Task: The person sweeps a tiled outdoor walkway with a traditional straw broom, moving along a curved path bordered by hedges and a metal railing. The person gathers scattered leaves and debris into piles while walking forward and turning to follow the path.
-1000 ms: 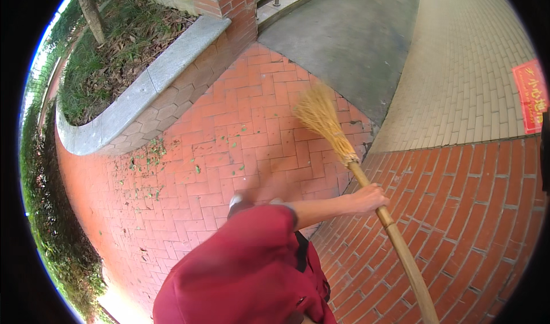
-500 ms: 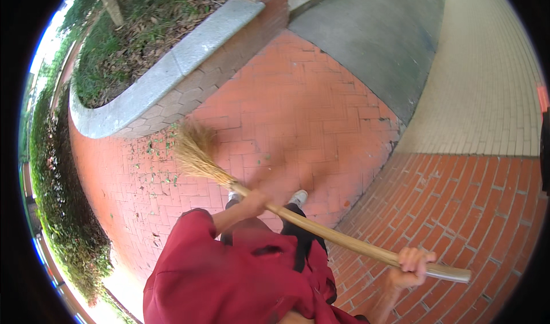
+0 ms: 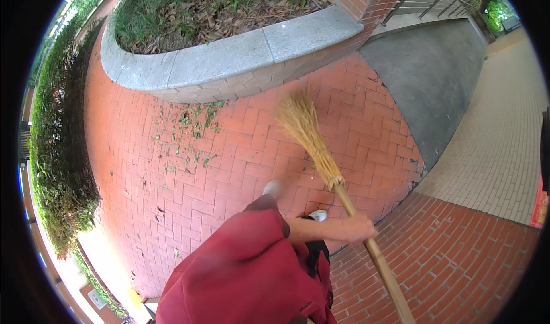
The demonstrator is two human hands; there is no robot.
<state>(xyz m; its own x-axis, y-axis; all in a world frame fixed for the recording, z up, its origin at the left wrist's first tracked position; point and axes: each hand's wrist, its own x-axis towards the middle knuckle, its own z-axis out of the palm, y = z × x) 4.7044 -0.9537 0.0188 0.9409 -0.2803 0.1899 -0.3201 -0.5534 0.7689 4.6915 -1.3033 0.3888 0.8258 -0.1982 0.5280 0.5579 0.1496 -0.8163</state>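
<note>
My left hand [image 3: 359, 228] is closed around the wooden handle of a straw broom [image 3: 321, 155], a little below where the bristles are bound. My left arm, in a dark red sleeve, reaches across to the right. The bristles point away from me, and their tips are blurred over the red brick paving [image 3: 252, 146]. The lower end of the handle runs out of view at the bottom right, and my right hand does not show. Scattered green leaf bits [image 3: 192, 123] lie left of the bristles, near the planter wall.
A raised planter with a grey stone rim [image 3: 229, 58] curves across the far side. A hedge [image 3: 66, 146] stands at the left. A brick pillar [image 3: 366, 3], metal railing [image 3: 424, 6] and dark grey ramp [image 3: 429, 72] are at far right. My shoes [image 3: 319, 215] are on the paving.
The broom head has swung right and away from me, off the leaf bits, and the handle has turned steeper. My left hand moved right with it; my right hand left the view.
</note>
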